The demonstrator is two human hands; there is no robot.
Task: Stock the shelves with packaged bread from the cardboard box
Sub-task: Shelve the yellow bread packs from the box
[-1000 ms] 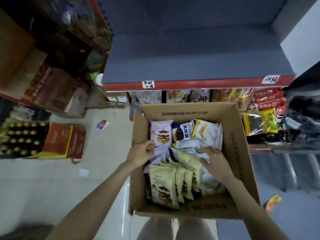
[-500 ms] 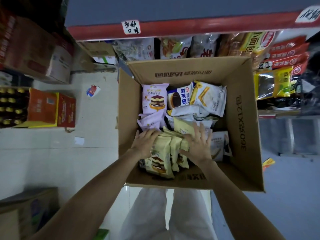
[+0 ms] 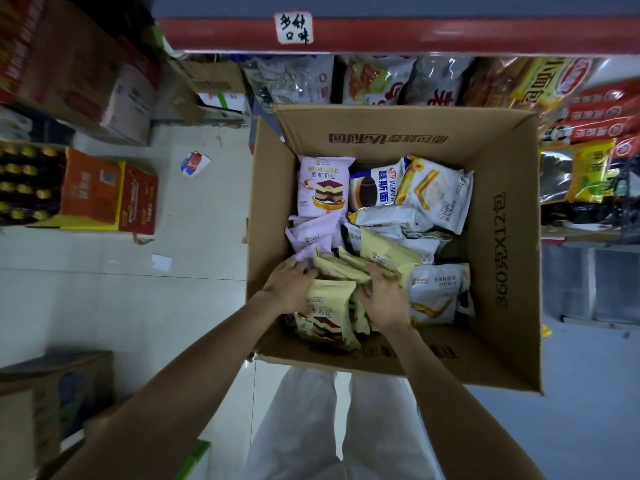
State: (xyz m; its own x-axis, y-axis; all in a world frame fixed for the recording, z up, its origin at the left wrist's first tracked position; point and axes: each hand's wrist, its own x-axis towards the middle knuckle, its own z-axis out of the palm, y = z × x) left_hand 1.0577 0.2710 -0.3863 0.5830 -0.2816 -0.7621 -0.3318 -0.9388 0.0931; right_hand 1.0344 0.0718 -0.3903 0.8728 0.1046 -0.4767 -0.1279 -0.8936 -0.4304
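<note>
An open cardboard box (image 3: 502, 258) stands on the floor in front of me, full of packaged bread. A row of upright cream-yellow bread packs (image 3: 329, 313) fills its near side. My left hand (image 3: 289, 284) clasps the left end of that row and my right hand (image 3: 382, 297) clasps the right end, fingers curled over the pack tops. Behind them lie lilac mousse packs (image 3: 325, 187), a blue-and-white pack (image 3: 375, 185) and white packs (image 3: 436, 192). The red-edged shelf (image 3: 398, 34) runs across the top of the view.
Under the red shelf edge a lower shelf holds bagged snacks (image 3: 374, 79), with red and yellow packs (image 3: 595, 133) at the right. On the left floor stand an orange carton (image 3: 107, 192) of bottles and brown cartons (image 3: 79, 67). Another carton (image 3: 52, 393) sits near left.
The view tilted down and closer to the box. Both hands moved from the middle packs back to the near row of cream-yellow packs and closed in on its two ends.
</note>
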